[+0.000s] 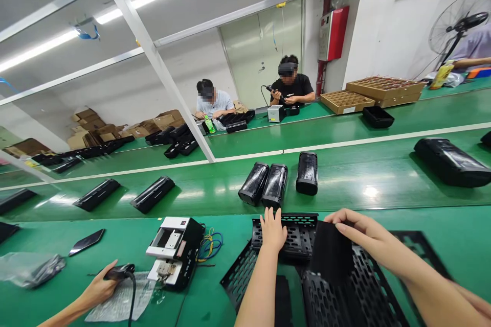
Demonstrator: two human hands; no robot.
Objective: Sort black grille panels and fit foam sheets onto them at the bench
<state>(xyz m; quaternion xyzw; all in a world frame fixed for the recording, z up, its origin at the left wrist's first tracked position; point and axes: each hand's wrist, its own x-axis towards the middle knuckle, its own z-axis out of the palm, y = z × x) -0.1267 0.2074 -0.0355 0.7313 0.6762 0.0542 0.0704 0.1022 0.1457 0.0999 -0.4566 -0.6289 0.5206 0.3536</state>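
Note:
My left hand reaches forward with its fingers spread, over the edge of a black slotted panel and just in front of black mesh-fronted housings. It grips nothing that I can see. My right hand pinches the top edge of a plain black sheet-like piece between thumb and fingers, holding it raised. Below that piece lie more black slotted panels, overlapping and partly blurred. Another black slotted panel lies beyond my left forearm.
At the left, a co-worker's hand holds a corded black tool beside a white-and-black device. A phone lies nearby. Black housings rest along the green belt. Two people sit opposite, near cardboard trays.

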